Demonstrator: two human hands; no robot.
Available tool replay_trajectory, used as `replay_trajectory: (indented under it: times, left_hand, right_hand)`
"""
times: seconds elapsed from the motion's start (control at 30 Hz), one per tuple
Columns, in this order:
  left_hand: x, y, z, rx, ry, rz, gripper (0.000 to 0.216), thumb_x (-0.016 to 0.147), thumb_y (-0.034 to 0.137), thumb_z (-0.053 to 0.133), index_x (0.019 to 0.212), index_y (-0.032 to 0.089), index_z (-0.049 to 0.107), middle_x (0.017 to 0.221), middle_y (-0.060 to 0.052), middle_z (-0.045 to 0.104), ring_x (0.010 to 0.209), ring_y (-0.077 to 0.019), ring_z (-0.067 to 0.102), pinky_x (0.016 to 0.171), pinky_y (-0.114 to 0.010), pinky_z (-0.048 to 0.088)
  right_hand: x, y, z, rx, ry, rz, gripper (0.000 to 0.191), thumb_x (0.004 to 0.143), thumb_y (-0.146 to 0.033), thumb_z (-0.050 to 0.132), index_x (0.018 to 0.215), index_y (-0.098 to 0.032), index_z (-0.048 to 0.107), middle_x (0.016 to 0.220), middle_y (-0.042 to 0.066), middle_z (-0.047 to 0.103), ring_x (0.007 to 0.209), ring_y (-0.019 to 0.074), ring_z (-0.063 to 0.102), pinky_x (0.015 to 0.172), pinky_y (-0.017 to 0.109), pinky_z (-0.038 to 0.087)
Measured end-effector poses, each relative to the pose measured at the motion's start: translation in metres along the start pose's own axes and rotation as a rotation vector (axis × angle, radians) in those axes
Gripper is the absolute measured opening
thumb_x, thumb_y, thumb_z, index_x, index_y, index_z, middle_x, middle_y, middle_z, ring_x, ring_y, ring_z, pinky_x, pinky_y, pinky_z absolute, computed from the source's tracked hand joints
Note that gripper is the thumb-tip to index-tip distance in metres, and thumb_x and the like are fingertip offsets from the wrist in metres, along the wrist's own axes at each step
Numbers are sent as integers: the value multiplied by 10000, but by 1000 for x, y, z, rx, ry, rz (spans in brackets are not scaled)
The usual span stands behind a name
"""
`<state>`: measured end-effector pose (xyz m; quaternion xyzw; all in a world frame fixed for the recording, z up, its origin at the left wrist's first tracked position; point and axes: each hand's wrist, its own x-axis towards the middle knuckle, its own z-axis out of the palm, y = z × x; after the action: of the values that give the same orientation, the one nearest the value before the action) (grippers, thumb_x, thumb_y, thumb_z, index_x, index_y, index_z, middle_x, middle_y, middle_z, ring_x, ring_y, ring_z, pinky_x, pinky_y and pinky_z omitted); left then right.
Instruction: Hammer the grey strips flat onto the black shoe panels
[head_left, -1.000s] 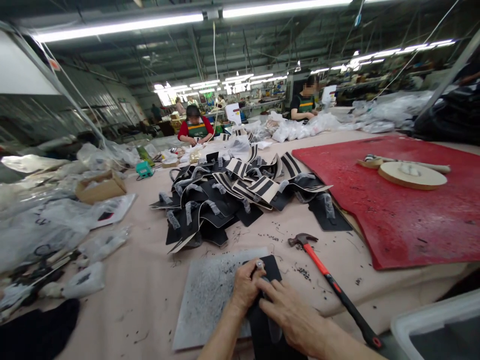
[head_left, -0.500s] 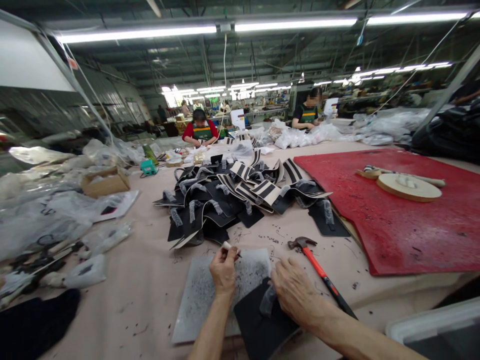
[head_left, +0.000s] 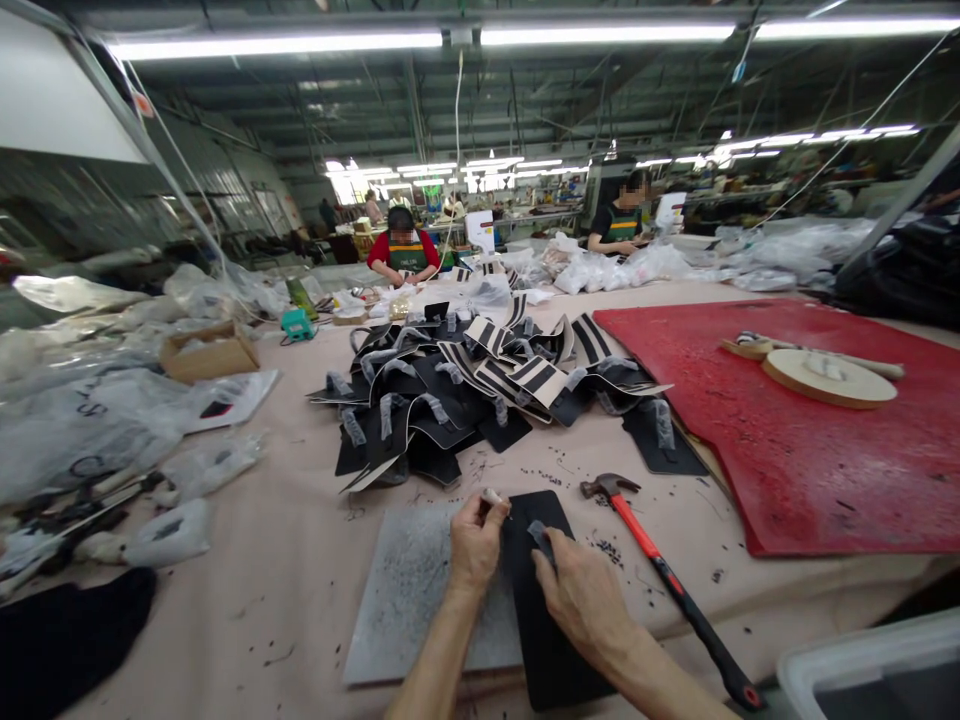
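Observation:
My left hand [head_left: 476, 545] is closed in a pinch on a short whitish rod-like tool [head_left: 491, 496], whose lower end I cannot make out. A black flat panel [head_left: 541, 630] lies over the right part of a grey, speckled board [head_left: 405, 590], its long side pointing away from me. On the panel sits a loop wrapped in clear plastic [head_left: 537, 532]. My right hand [head_left: 583, 592] is closed over the panel at this loop, hiding part of both. To the right of that hand lies a claw hammer [head_left: 637, 530] with a red and black handle.
A heap of black and striped panels [head_left: 450, 400] lies beyond the board. To the right are a red mat [head_left: 705, 400] and a roll of tape [head_left: 829, 378]. Plastic bags [head_left: 97, 430] and a cardboard box [head_left: 210, 352] stand left. Two people [head_left: 405, 250] work across the table.
The black panel has moved up and away from me onto the board's right part and turned straighter, with my right hand on it. My left hand has shifted right, still holding the whitish tool.

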<state>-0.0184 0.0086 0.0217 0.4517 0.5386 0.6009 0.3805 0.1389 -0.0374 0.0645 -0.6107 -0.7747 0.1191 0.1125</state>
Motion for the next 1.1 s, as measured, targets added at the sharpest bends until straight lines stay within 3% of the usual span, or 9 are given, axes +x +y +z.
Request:
replay_trajectory:
  times: [0.13,0.27,0.63,0.93,1.1]
  left_hand:
    - [10,-11,13,-36,-74,-52,319,796,386,699,1017,156,708,865,-71,771,831,-232,737,770,-327,577]
    - [13,-22,17,-9,-102,-87,301,792,391,701,974,152,713,851,-83,782,808,-241,742,763,-344,583]
    - [12,-27,17,75,-116,-118,301,841,404,662,1010,159,705,906,-84,790,858,-235,746,800,-328,576]
    - [11,-29,20,163,-125,-61,233,845,359,658,982,179,716,908,-64,788,862,-222,743,789,-301,572]
    - [10,-27,23,294,-143,47,158,850,296,636,927,182,714,873,-42,777,787,-191,724,729,-263,555]
  right_hand:
    - [1,-8,2,32,-50,40,315,989,-276,389,1173,-159,616,994,128,748,867,247,725,721,307,495]
    - [0,-11,13,55,-145,89,362,997,-326,391,1181,-146,645,938,140,760,874,258,733,733,309,501]
    - [0,0,23,206,-203,133,455,993,-397,402,1257,-116,644,1022,176,748,951,295,716,807,349,502]
    - [0,-1,29,219,-224,145,468,994,-401,392,1292,-117,615,1014,180,744,929,303,712,799,357,484]
    - [-3,5,19,330,-237,90,519,981,-454,413,1316,-99,590,1060,185,726,999,315,689,845,382,482]
